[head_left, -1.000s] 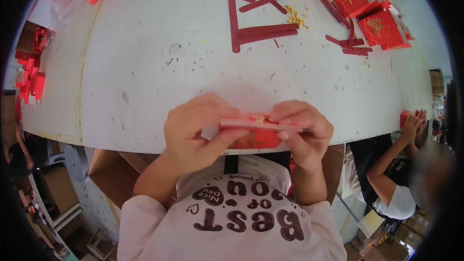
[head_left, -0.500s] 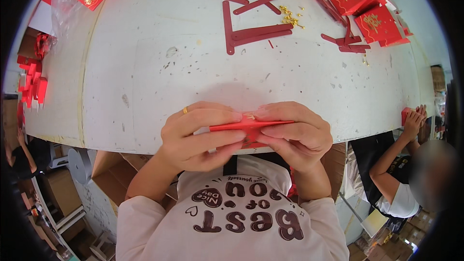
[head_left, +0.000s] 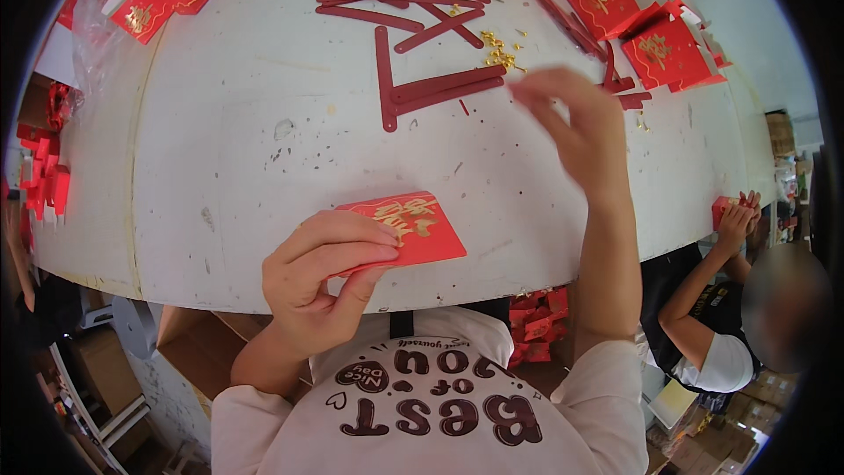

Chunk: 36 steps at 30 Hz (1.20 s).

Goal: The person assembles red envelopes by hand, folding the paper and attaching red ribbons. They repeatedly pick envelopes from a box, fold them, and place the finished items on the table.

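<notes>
Left hand (head_left: pixel 315 266) is pinching a red carton (head_left: pixel 437 236); right hand (head_left: pixel 582 130), how wide I can't tell, is hovering near gold fasteners (head_left: pixel 499 56): haste could be scattering them.

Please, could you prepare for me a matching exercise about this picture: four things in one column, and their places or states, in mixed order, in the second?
Column 1
1. left hand
2. right hand
3. dark red strips
4. co-worker's hands

Column 2
A. on the table, some crossing one another
B. at the table's right side, with a red object
C. holding a red folded piece
D. stretched out near gold fasteners

Pairs: 1-C; 2-D; 3-A; 4-B
</notes>
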Motion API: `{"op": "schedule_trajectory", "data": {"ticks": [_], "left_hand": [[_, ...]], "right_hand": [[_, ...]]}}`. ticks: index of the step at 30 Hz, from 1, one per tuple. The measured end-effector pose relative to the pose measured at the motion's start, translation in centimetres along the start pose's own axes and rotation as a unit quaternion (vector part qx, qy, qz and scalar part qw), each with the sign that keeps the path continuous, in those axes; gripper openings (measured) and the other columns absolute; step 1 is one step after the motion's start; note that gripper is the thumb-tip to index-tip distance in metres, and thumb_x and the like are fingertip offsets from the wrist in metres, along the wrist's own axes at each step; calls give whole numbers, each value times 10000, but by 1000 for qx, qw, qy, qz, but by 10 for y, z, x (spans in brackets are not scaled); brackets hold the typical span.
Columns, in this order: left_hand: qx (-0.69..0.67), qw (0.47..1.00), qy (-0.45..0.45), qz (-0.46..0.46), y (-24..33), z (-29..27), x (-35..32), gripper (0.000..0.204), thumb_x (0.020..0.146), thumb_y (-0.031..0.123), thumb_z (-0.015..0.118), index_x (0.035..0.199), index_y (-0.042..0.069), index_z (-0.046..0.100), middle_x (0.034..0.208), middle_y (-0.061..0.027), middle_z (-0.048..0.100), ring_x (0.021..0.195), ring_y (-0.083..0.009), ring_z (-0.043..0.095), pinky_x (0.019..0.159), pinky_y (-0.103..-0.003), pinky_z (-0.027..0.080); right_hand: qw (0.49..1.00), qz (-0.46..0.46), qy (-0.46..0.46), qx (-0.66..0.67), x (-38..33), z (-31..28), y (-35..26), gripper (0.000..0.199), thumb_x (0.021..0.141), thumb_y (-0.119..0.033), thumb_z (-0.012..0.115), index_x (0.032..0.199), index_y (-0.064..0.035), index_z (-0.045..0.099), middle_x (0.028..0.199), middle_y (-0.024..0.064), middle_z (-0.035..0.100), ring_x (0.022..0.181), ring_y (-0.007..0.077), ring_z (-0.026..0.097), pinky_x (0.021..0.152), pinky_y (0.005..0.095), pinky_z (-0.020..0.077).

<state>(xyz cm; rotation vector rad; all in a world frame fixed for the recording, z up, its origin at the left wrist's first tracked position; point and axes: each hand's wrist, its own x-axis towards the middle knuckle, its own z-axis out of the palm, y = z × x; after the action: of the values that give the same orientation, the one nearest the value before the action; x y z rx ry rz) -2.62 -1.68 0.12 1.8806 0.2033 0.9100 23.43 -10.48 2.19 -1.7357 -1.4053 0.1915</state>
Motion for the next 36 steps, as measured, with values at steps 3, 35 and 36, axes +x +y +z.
{"op": "schedule_trajectory", "data": {"ticks": [3, 35, 36], "left_hand": [[-20, 1000, 1, -14, -6, 1, 3, 192, 725, -124, 626, 886, -23, 649, 939, -128, 639, 842, -234, 630, 738, -304, 517], [-34, 992, 102, -62, -14, 19, 15, 161, 771, -45, 648, 928, -18, 671, 900, -112, 632, 763, -162, 616, 670, -252, 489], [-39, 991, 98, -85, -11, 18, 17, 143, 778, -40, 639, 916, -26, 672, 900, -107, 635, 774, -153, 615, 684, -251, 486]], "right_hand": [[984, -73, 37, -156, 54, 15, 53, 160, 754, 11, 619, 893, -24, 689, 883, 99, 674, 820, 259, 613, 746, 329, 491], [868, 171, -164, 437, 28, -4, -67, 313, 751, 59, 647, 1060, 41, 600, 911, 181, 680, 818, 238, 677, 769, 355, 538], [881, 131, -166, 422, 17, 4, -70, 260, 747, 73, 652, 1003, 40, 625, 903, 177, 682, 808, 233, 676, 772, 349, 541]]}}
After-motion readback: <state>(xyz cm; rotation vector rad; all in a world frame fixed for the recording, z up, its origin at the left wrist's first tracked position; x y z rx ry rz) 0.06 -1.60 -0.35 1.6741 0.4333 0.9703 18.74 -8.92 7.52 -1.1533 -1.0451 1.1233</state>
